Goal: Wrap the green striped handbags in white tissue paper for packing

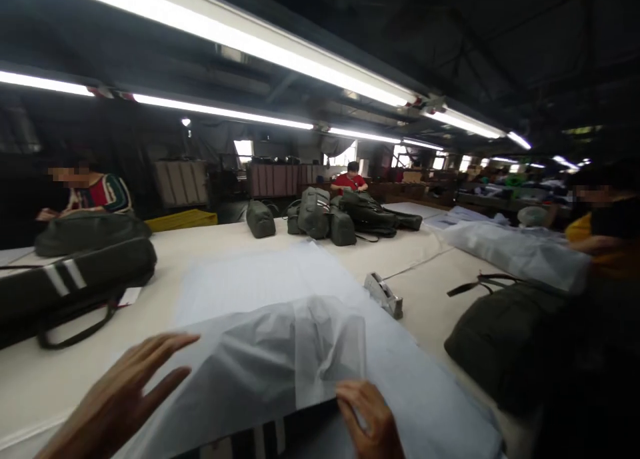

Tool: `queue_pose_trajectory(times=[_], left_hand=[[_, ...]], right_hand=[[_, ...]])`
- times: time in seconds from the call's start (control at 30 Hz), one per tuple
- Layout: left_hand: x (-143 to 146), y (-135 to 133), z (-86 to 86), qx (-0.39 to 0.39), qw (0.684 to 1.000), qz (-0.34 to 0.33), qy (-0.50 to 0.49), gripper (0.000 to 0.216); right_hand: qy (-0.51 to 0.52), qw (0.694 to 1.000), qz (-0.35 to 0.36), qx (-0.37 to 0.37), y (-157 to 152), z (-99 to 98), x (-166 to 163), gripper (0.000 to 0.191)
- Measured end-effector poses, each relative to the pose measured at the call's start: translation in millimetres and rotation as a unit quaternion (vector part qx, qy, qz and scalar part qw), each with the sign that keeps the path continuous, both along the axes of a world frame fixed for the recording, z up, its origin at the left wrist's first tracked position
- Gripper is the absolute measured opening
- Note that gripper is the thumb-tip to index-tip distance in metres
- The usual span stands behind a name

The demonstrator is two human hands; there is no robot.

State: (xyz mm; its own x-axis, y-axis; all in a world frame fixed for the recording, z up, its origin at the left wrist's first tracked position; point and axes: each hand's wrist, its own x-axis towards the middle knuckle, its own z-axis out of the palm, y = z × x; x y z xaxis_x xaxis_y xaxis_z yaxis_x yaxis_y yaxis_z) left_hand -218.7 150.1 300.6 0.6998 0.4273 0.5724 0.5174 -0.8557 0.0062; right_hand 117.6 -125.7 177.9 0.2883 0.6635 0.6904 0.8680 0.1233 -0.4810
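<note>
A dark bag (300, 432) is lying between the left hand (131, 382) and the right hand (371, 416), its white stripes (259, 442) showing below a crinkled, see-through sheet (260, 352). The left hand is spreading its fingers apart; the right hand is pinching the sheet's edge. Beyond the bag, pale tabletop (280, 236) is stretching past a tape dispenser (384, 296) to more bags (314, 214) near the far edge.

The left hand (133, 379) spreads open at lower left, thumb apart; the right hand (367, 416), bottom centre-right, curls its fingers leftward.
</note>
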Motion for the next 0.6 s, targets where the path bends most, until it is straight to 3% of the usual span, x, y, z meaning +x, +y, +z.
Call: queue_pose_trajectory(times=[0.07,0.17,0.23,0.3,0.37,0.47,0.53,0.6], left_hand=[[23.2,9.5,-15.0,0.018,0.998,0.008,0.052,0.060],[52.2,8.4,-45.0,-0.012,0.992,0.043,0.117,0.068],[58.1,2.8,-62.4,-0.037,0.988,0.054,0.140,0.072],[55.7,0.2,-74.0,-0.036,0.988,0.055,0.137,0.074],[50.0,3.1,-80.1,-0.015,0.991,0.050,0.121,0.074],[43.4,10.9,-78.4,0.050,0.994,0.029,0.089,0.078],[45.2,7.8,-66.1,0.108,0.992,0.011,0.058,0.084],[56.5,-9.1,-44.9,0.158,0.987,-0.004,0.034,0.092]], right_hand=[[0.066,0.990,-0.108,0.055,-4.0,6.5,17.2,0.020],[0.199,0.945,-0.255,0.054,5.7,14.3,49.6,0.065],[0.220,0.932,-0.286,0.035,18.0,21.1,69.5,0.093],[0.187,0.940,-0.285,0.028,29.9,34.3,82.7,0.102],[0.170,0.951,-0.258,0.014,38.2,55.7,88.1,0.095],[0.202,0.953,-0.222,-0.045,38.6,91.7,86.5,0.059],[0.220,0.947,-0.221,-0.078,29.3,105.6,83.4,0.046],[0.251,0.939,-0.209,-0.110,14.6,106.2,81.2,0.047]])
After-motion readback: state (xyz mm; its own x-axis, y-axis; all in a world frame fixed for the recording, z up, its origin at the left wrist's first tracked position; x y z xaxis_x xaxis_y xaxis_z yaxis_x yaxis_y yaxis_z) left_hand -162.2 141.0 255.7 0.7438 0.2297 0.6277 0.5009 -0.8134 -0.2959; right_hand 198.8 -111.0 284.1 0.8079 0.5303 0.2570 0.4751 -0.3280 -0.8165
